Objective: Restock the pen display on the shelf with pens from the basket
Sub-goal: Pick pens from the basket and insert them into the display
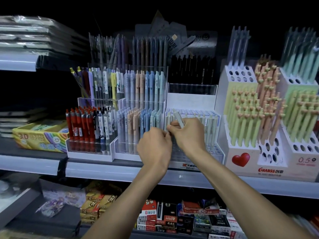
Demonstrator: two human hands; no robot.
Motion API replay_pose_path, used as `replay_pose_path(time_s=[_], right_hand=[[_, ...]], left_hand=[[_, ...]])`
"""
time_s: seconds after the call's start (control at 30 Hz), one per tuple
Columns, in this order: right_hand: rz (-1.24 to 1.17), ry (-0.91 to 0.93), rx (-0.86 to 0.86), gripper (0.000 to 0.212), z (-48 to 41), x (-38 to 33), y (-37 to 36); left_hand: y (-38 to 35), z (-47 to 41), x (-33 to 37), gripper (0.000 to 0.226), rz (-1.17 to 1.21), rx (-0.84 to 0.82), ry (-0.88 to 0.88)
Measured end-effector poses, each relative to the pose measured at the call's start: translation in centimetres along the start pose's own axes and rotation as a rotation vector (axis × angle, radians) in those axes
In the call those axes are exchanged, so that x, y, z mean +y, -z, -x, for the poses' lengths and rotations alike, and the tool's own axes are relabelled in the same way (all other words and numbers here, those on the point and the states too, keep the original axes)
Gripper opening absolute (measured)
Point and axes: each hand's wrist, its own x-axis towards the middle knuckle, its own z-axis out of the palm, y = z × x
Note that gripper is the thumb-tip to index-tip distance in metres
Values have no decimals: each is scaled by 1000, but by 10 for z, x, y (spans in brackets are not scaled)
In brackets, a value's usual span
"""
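Gripping a pale pen point(178, 119) tilted upward, the right hand point(187, 133) meets the left hand point(155, 147) before the pen display point(214, 116) on the shelf point(103, 168). The left hand's fingers pinch together at the right hand's fingertips; what they grasp is hidden.

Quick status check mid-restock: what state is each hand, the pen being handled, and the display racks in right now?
Right hand: grip shut on a pale pen, tilted.
Pale pen: held above the middle rack, not yet slotted.
Left hand: fingers pinched at the right hand; what it holds is hidden.
Middle rack: partly filled.
Heart-print stand: several holes empty.
Red pen tray: well stocked.
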Motion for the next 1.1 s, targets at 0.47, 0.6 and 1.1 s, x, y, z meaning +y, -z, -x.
replay_pose_path(time_s=[0.47,0.6,1.1], right_hand=[[-13,-29,-26,20,13,-6,7],[14,6,16,23,24,-19,33],[-301,-297,-314,23,56,-34,73]], left_hand=[[5,7,-5,34,-141,-20,-49],[28,17,-1,28,-157,-50,-132],[64,67,-2,20,588,-460,28]])
